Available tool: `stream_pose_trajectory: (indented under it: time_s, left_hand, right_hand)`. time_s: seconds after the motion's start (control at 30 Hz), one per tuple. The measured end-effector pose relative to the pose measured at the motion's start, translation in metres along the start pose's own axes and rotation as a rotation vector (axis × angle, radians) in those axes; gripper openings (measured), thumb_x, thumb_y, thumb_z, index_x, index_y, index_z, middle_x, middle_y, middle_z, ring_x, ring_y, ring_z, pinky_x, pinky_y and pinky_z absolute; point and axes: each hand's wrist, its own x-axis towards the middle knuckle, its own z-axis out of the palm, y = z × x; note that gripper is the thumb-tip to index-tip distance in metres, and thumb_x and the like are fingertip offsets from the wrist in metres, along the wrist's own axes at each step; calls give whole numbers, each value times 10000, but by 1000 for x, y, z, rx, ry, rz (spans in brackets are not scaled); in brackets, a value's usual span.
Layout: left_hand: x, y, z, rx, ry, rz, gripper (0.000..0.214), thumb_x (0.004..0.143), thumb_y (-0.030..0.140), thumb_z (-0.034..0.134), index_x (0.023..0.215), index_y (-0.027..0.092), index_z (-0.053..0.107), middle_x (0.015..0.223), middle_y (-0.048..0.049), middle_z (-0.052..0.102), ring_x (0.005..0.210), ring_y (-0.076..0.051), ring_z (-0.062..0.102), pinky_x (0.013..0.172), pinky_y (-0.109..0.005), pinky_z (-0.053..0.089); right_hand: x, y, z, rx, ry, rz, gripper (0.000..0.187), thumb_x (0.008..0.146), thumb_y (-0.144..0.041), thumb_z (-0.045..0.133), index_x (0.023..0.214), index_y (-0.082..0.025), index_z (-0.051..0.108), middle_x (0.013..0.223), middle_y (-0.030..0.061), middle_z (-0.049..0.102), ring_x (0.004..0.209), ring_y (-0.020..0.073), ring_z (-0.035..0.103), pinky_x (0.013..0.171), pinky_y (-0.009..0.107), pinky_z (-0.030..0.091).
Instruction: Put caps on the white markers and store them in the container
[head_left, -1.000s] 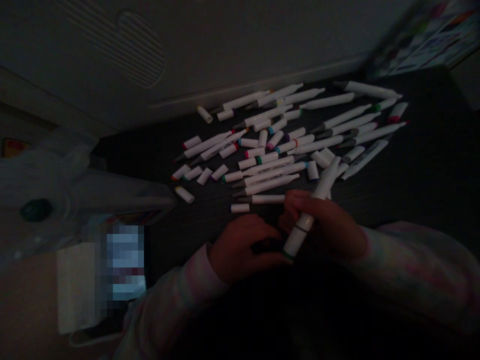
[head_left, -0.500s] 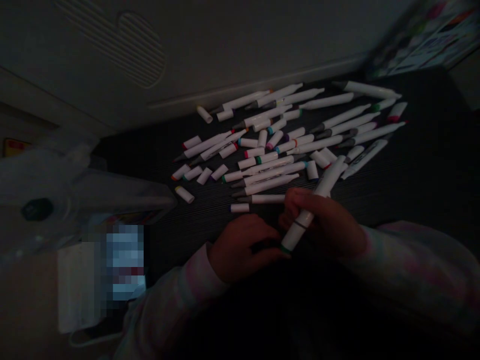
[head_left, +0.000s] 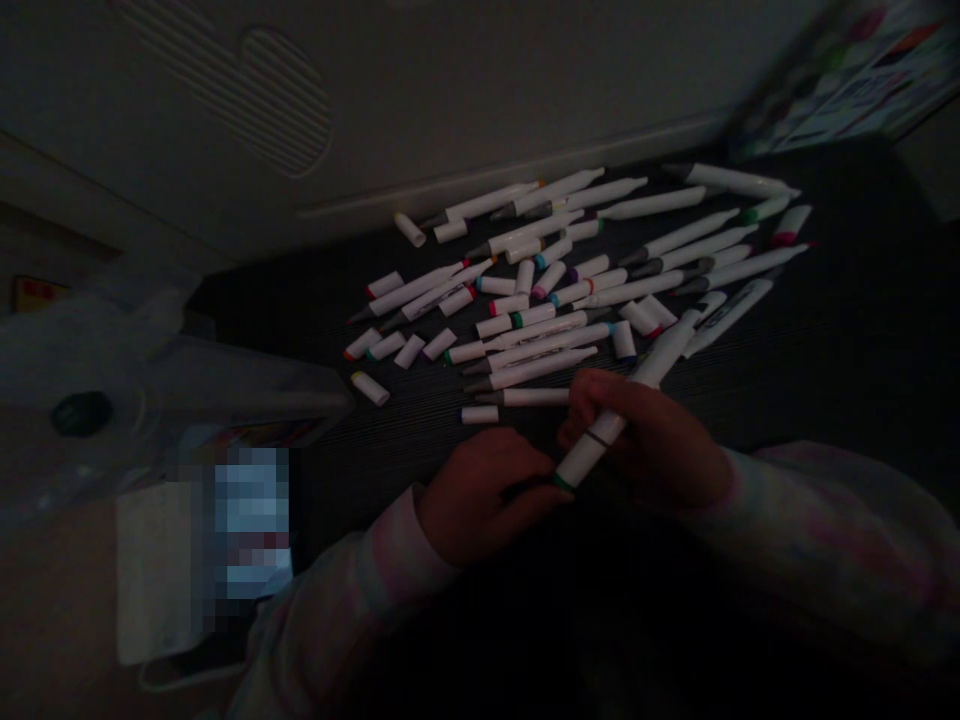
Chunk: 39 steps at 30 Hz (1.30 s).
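Observation:
A white marker [head_left: 661, 352] with a green-ended cap [head_left: 585, 462] is in my right hand [head_left: 664, 440], whose fingers wrap round its middle. It lies slanted, the cap end low and toward the left. My left hand [head_left: 484, 490] pinches the green end of that cap between thumb and fingertips. Beyond both hands, many uncapped white markers [head_left: 544, 350] with grey ends lie spread out, mixed with loose white caps [head_left: 370, 388] that have coloured ends. One marker [head_left: 532, 398] runs partly behind my right hand.
The dark table [head_left: 405, 440] meets a pale panel [head_left: 480, 100] at the back. On the left stands a clear plastic container [head_left: 247, 385], beside a pixelated bright screen [head_left: 251, 520]. A colourful printed box [head_left: 862, 90] is at the back right. The scene is dim.
The marker's cap end has shifted slightly up and left, into the fingertips of my left hand. My right hand has kept its hold, and the scattered markers lie as before.

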Motion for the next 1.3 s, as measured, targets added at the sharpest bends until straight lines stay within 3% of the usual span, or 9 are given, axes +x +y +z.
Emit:
stream_pose_trajectory:
  time_s: [1.3]
  left_hand:
    - [0,0,0,-6,29,4,225,807,300,481,745,118,599,632,-27,587,609,-121,514,570,-231,388]
  right_hand:
    - [2,2,-3,27,-52,-31,249,804,-257,393,580,-185,474,397,-61,232,405,89,227,434,256,185]
